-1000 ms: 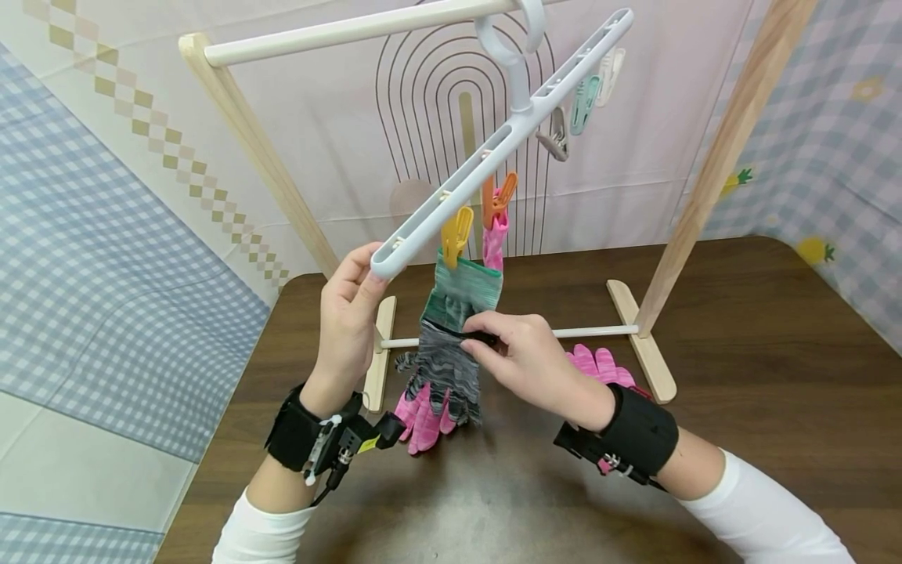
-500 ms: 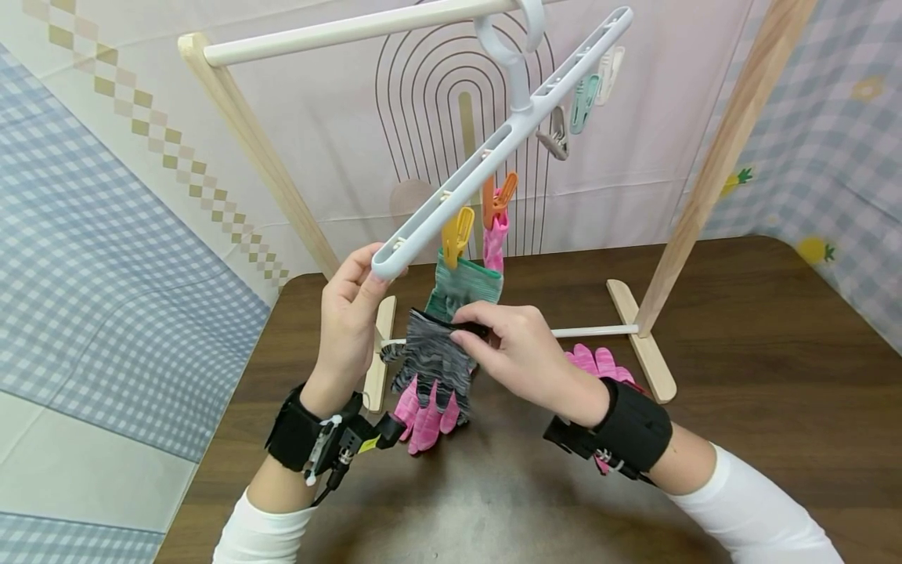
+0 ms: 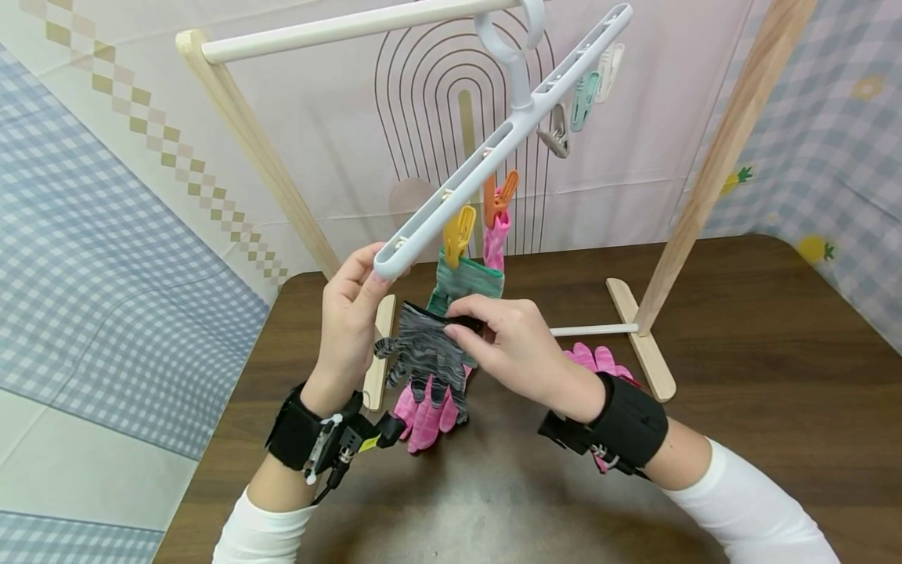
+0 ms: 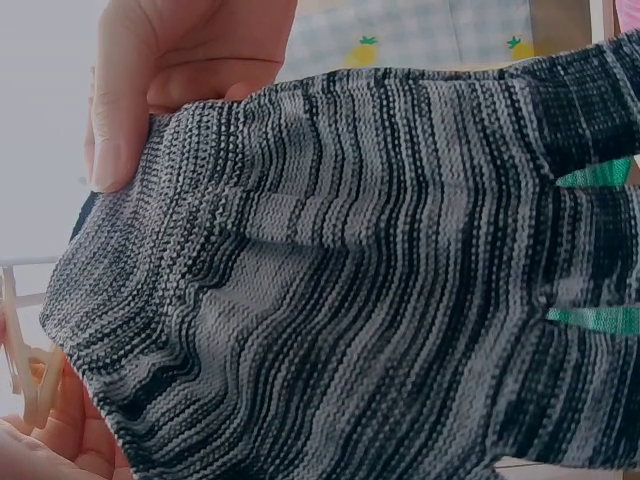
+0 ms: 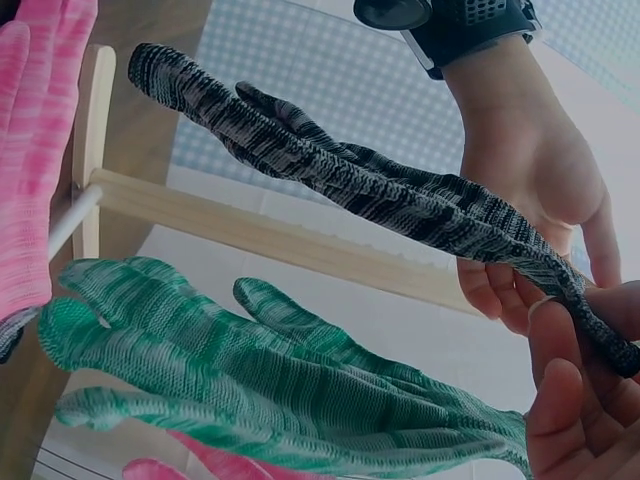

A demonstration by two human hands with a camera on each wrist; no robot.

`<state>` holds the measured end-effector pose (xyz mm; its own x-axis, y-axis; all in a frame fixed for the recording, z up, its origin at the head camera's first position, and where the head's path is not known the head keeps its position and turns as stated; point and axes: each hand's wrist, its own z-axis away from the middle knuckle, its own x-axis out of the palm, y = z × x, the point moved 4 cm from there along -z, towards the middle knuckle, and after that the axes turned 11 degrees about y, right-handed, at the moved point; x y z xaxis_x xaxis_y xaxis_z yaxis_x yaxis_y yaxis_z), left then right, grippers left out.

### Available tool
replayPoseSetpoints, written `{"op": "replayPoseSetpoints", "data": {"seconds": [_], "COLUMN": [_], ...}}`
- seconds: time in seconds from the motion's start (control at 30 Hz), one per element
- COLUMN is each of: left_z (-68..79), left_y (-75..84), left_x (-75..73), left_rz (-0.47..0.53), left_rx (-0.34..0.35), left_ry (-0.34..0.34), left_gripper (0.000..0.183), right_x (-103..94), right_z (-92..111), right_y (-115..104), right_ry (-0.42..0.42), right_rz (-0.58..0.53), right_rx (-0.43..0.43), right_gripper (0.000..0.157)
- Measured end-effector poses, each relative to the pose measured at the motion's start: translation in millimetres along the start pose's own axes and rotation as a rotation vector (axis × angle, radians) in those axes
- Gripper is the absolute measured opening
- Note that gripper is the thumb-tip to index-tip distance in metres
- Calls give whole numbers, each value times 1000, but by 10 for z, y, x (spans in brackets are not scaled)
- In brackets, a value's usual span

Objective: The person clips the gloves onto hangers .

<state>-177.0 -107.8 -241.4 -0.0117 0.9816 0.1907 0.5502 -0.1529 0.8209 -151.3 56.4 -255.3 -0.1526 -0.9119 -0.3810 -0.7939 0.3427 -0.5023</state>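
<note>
My right hand [image 3: 517, 348] pinches the cuff of a black-and-grey striped knit glove [image 3: 426, 341], whose fingers hang down to the left. Up at the near end of the light-blue hanger [image 3: 451, 204], my left hand [image 3: 345, 313] has its thumb at the lower edge. The left wrist view shows a cream clothespin [image 4: 40, 395] between its fingers, mostly hidden by the hand in the head view. Behind the striped glove hangs a green glove [image 3: 468, 282] from a yellow clothespin [image 3: 458, 233]. An orange clothespin [image 3: 496, 200] carries a pink glove [image 3: 496, 235].
The hanger hooks over a white rail [image 3: 352, 31] between wooden posts [image 3: 712, 172]. Grey [image 3: 557, 133], green [image 3: 585, 102] and white [image 3: 609, 72] clothespins dangle at its far end. Another pink glove [image 3: 599, 360] lies on the brown table [image 3: 761, 376], partly behind my right wrist.
My right hand has moved slightly up and left, bringing the striped glove from in front of the green one toward my left hand. The left hand stays almost still at the hanger's end.
</note>
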Motion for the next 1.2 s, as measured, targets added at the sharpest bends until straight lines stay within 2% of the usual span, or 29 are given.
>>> {"op": "replayPoseSetpoints", "data": {"seconds": [0.27,0.6,0.83,1.03,1.2], "left_z": [-11,-32,-44,-34,-17], "left_y": [-4,-33,-94,-126,-155], "left_x": [12,21,40,96,142], "left_rz": [-1,-84,-91,-21,76], "left_rx": [-2,-101,-124,-187,-250], "left_ry": [-37,-158,-179,-176,-160], "left_gripper": [42,47,47,53,48], "right_x": [27,54,70,76,78], "right_z": [-24,-17,2,18,20], "right_y": [-8,33,66,99,121], "right_ry": [6,5,-2,-9,-1], "right_rz": [-11,-13,-3,7,16], "right_rx": [-23,-23,-17,1,-1], "right_gripper": [9,9,9,10,10]}}
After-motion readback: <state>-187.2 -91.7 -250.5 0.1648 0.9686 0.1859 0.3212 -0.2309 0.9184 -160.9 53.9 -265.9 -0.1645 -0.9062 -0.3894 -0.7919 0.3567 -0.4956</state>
